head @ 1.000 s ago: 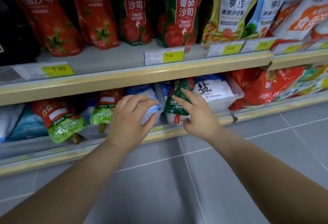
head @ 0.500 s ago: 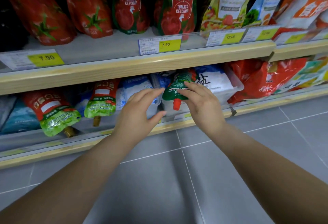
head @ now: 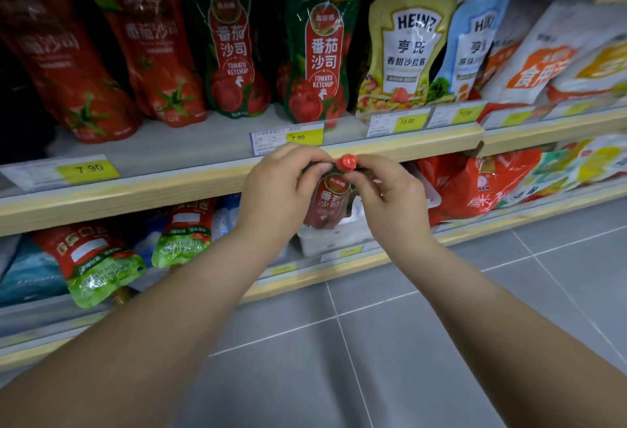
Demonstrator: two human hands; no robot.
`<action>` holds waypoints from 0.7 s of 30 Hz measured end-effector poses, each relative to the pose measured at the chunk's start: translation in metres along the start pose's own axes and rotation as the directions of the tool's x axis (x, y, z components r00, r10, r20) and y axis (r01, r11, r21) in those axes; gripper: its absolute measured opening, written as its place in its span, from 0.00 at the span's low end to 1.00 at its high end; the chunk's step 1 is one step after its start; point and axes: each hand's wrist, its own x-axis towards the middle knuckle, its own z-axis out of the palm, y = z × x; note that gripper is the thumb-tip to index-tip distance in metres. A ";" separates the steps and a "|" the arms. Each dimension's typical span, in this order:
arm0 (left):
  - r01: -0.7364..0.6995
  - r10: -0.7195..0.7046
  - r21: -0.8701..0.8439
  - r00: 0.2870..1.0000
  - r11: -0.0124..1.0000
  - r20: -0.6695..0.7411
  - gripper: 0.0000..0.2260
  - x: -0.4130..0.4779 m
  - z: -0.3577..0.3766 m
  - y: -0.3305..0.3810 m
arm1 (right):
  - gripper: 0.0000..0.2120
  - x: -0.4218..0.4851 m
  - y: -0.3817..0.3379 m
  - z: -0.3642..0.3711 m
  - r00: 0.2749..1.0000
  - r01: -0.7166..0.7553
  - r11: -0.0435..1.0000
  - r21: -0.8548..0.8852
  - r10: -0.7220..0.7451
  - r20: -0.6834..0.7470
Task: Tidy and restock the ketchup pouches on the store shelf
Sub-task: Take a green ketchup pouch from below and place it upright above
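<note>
A green-and-red ketchup pouch with a red cap hangs upright in front of the lower shelf. My left hand and my right hand both pinch its top corners beside the cap. On the upper shelf stand two matching green ketchup pouches and, left of them, two red ketchup pouches. Two red-and-green pouches lie cap-forward on the lower shelf at the left.
Heinz salad-dressing pouches and white-orange bags stand at the upper right. Yellow price tags line the shelf edge. Red bags and a white bin sit on the lower shelf behind my hands. Grey floor tiles lie below.
The pouch came out of the lower shelf, was turned cap-up and raised to the upper shelf edge. My left hand joined the right on its top.
</note>
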 end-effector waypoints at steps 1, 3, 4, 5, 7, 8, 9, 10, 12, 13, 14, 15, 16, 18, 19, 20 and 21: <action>-0.010 0.010 0.015 1.000 1.000 -0.014 0.05 0.005 -0.003 0.004 | 0.13 0.003 -0.003 0.000 1.000 -0.013 0.999 0.029 0.013 -0.007; -0.013 0.014 0.042 1.000 0.999 -0.027 0.05 0.013 -0.009 0.010 | 0.22 0.005 -0.011 0.000 0.999 -0.032 0.996 0.083 0.032 -0.003; -0.008 0.009 0.030 0.999 1.000 -0.034 0.05 0.015 -0.012 0.011 | 0.27 0.003 -0.014 0.000 0.999 -0.035 0.993 0.112 0.036 -0.002; 0.000 0.000 0.007 0.999 1.000 -0.043 0.05 0.017 -0.016 0.013 | 0.32 0.000 -0.018 0.001 0.999 -0.035 0.990 0.138 0.035 0.002; 0.018 -0.019 -0.027 0.997 0.999 -0.069 0.05 0.022 -0.024 0.015 | 0.41 -0.009 -0.025 0.005 0.999 -0.010 0.990 0.143 0.005 0.035; 0.024 -0.027 -0.037 0.996 0.999 -0.085 0.04 0.025 -0.028 0.017 | 0.43 -0.014 -0.028 0.008 0.998 0.007 0.993 0.114 -0.014 0.062; 0.032 -0.037 -0.054 0.994 0.998 -0.100 0.04 0.028 -0.032 0.020 | 0.45 -0.019 -0.032 0.011 0.996 0.020 0.997 0.068 -0.026 0.087; 0.039 -0.048 -0.079 0.992 0.996 -0.115 0.04 0.032 -0.036 0.023 | 0.47 -0.022 -0.035 0.013 0.994 0.026 1.000 0.014 -0.028 0.106; 0.036 -0.053 -0.118 0.988 0.992 -0.146 0.03 0.038 -0.043 0.030 | 0.50 -0.023 -0.040 0.017 0.991 0.028 0.997 -0.069 -0.019 0.129; 0.024 -0.043 -0.116 0.986 0.993 -0.163 0.04 0.040 -0.046 0.033 | 0.51 -0.022 -0.043 0.018 0.991 0.029 0.995 -0.094 -0.017 0.134; 0.007 -0.026 -0.107 0.983 0.994 -0.180 0.04 0.042 -0.049 0.037 | 0.52 -0.020 -0.045 0.020 0.992 0.031 0.993 -0.116 -0.016 0.129; -0.012 -0.009 -0.106 0.980 0.994 -0.198 0.04 0.044 -0.052 0.040 | 0.53 -0.017 -0.047 0.021 0.993 0.035 0.990 -0.138 -0.019 0.114; -0.033 0.007 -0.114 0.976 0.993 -0.220 0.04 0.045 -0.057 0.042 | 0.53 -0.014 -0.050 0.021 0.995 0.041 0.987 -0.155 -0.027 0.093; -0.083 0.044 -0.138 0.962 0.987 -0.268 0.05 0.046 -0.066 0.046 | 0.52 -0.008 -0.054 0.022 0.997 0.066 0.982 -0.179 -0.058 0.050; -0.111 0.066 -0.145 0.956 0.983 -0.286 0.06 0.047 -0.071 0.046 | 0.52 -0.004 -0.057 0.022 0.996 0.089 0.978 -0.190 -0.084 0.034; -0.131 0.084 -0.144 0.953 0.981 -0.293 0.08 0.047 -0.076 0.044 | 0.51 0.000 -0.059 0.021 0.993 0.117 0.973 -0.200 -0.115 0.023; -0.137 0.094 -0.134 0.953 0.981 -0.288 0.10 0.045 -0.081 0.041 | 0.51 0.005 -0.061 0.021 0.989 0.146 0.967 -0.211 -0.147 0.012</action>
